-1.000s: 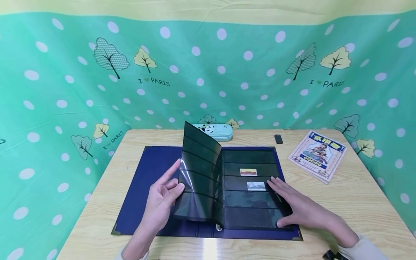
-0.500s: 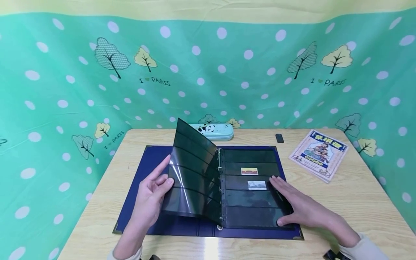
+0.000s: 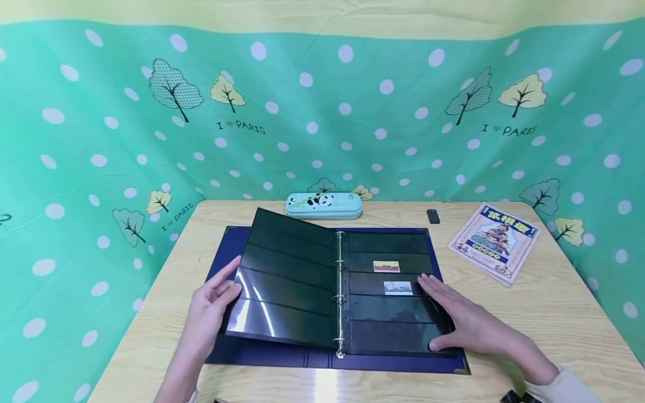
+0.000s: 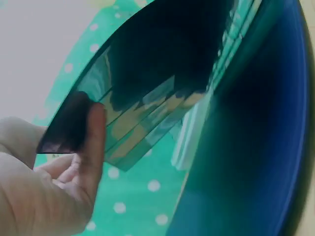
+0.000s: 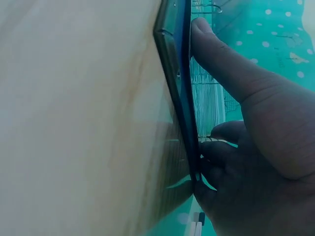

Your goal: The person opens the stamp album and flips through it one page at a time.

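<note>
A navy-blue ring-bound stamp album (image 3: 272,358) lies spread on the table. My left hand (image 3: 204,313) pinches the outer edge of its black pocket pages (image 3: 287,280), with the thumb on the near face. Those pages are tilted, raised over the left cover, and light glares off them. My right hand (image 3: 466,319) rests on the outer edge of the right-hand page (image 3: 393,336), fingers spread. A red-and-yellow stamp (image 3: 386,267) and a grey-white stamp (image 3: 398,288) sit in that page's pockets. In the right wrist view the thumb (image 5: 221,56) touches the page by the cover's edge.
Behind the album stands a light-blue panda pencil case (image 3: 324,207). A small black object (image 3: 433,216) lies to its right, near a booklet (image 3: 496,240) with a colourful cover. A green dotted curtain (image 3: 322,112) hangs around the wooden table (image 3: 534,313).
My left hand has swung the black pages leftward and down, baring the metal rings and more of the pencil case. The right hand stays in place.
</note>
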`<state>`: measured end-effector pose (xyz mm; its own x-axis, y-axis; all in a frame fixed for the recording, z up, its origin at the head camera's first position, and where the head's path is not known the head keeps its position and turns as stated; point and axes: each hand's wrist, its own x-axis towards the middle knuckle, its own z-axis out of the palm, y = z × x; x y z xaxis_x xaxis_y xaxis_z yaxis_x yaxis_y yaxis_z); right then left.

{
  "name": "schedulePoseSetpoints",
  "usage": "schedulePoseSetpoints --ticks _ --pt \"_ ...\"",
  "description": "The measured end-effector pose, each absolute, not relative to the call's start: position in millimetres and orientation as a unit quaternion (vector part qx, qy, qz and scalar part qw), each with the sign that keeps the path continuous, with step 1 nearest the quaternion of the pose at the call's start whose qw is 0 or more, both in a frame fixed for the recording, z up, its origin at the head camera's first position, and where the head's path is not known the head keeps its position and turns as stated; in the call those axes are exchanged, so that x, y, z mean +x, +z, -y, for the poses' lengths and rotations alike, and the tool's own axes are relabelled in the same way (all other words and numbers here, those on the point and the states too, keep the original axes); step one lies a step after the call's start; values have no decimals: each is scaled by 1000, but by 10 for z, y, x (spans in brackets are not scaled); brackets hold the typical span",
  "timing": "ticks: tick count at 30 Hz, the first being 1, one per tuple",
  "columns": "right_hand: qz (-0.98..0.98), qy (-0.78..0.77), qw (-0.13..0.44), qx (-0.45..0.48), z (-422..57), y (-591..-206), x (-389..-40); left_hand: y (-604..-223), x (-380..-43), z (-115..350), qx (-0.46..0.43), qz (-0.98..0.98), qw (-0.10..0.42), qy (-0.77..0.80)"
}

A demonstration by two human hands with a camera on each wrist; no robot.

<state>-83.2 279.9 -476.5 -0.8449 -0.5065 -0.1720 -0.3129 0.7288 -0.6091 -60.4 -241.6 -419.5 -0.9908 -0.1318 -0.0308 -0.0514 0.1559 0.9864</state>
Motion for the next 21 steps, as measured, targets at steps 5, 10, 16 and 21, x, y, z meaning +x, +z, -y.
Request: schedulePoseSetpoints --ticks 5,10,16,21 --pt "-915 -295 164 -221 -2794 -4764 -830 -4304 -629 2556 101 781 -17 -616" --pt "-916 -300 156 -218 -2787 -4752 -820 -4422 -675 2619 128 789 -40 -599" --pt "-921 -294 145 -208 -2768 -4759 -814 -4546 -730 2648 133 817 -45 -559" --pt "-922 -297 146 -201 -2765 -4778 -813 -4623 -753 2630 137 847 -43 -512"
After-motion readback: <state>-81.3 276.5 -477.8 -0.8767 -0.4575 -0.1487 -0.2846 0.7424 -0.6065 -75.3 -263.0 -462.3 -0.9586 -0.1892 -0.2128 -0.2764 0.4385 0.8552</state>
